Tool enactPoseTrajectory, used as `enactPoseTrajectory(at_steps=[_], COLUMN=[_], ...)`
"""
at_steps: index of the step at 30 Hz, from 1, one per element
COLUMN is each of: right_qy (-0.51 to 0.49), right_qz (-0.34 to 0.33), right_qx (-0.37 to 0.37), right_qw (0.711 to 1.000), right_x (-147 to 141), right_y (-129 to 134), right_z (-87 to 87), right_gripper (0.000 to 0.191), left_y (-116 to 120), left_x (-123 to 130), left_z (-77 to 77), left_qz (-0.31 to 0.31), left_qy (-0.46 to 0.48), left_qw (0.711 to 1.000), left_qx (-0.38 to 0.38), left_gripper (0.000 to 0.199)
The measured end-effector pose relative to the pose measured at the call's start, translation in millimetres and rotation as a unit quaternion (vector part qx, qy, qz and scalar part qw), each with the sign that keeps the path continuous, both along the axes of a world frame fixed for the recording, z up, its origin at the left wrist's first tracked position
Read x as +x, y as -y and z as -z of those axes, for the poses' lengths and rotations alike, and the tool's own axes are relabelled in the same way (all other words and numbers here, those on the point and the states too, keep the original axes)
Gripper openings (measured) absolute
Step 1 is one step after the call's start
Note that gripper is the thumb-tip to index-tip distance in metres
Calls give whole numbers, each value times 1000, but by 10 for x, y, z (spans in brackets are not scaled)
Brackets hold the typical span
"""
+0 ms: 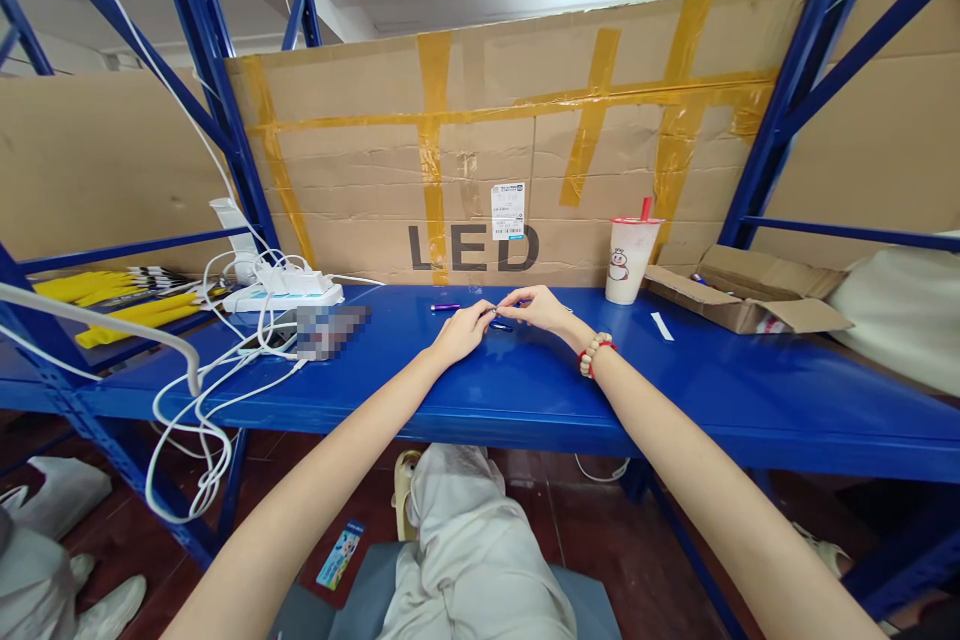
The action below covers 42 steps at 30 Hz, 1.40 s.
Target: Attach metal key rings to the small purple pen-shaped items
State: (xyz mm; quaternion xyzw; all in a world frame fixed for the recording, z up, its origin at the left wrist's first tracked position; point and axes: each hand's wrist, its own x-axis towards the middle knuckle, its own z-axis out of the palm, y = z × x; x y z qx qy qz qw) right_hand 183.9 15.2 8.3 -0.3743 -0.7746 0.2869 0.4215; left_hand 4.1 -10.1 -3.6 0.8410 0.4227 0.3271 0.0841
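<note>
Lap (480, 540): tucked below the blue shelf (525, 400); liable to receive any small part rolled over the front edge.
White cables (202, 410): looped past the front edge, well to the left; could snag on a sideways swing of the left arm (330, 460) and drag the power strip (281, 296).
Beaded bracelet (597, 355): worn low on the right arm (690, 450); might brush loose parts if swept inward.
Left hand (465, 328): drawn together with the right hand (538, 308), fingertips meeting; perhaps pinching something, too small to tell.
Right hand: curled in from the other side; could let a slim part spring away through uneven pressure or a poor view past the fingers.
Blue pen-like piece (501, 326): on the shelf just beside both hands, between them; easily knocked by a dropping finger.
Purple pen-like piece (445, 308): on the shelf, just beyond the left hand; likely to roll if nudged by the knuckles.
Paper strip (661, 326): lying flat to the right; could slide with a passing sleeve of air.
Cup (634, 255): upright towards the back, straw in; could tip and wet the pieces after a wide right-hand reach.
</note>
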Motion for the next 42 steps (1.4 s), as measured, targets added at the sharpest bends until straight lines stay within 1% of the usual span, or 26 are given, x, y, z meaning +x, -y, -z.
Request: enactPoseTrajectory(at_steps=[6,12,14,17,21,24,30,33,38,40,42], right_qy=[7,2,1,0,-21,-8,57,86,91,105,123], right_qz=[0,18,8,-26,-31,-27,-13,-8,31,49,54], right_qx=[25,29,22,9,4,20,101,101,105,111,118], right_qw=[1000,999,1000,1000,999,999,993,991,990,987,984], right_x=[9,-27,-71,-164,-245,-239,-198,-185,-142,-119,-101], right_y=[2,56,80,111,105,55,-25,-32,-38,-29,-15], right_z=[13,-16,-21,-23,-9,22,66,64,65,63,58], right_gripper=[42,41,39,37,37,38,35,33,28,27,27], left_y=[8,-14,-25,-61,-126,-144,-109,-94,-58,-33,-9], left_x=[-14,-18,-15,-12,-7,-2,6,14,20,21,19], left_z=[-4,14,27,52,81,83,55,46,27,17,8], left_qz=[-13,4,16,26,16,16,-15,-23,-44,-50,-53], left_qy=[-9,2,-2,-4,29,34,19,24,30,26,19], left_qw=[1000,1000,1000,999,999,999,1000,999,999,998,998], left_qx=[1,17,22,31,27,7,-8,-9,-8,-6,-2], left_gripper=[25,19,15,10,14,18,20,20,23,23,23])
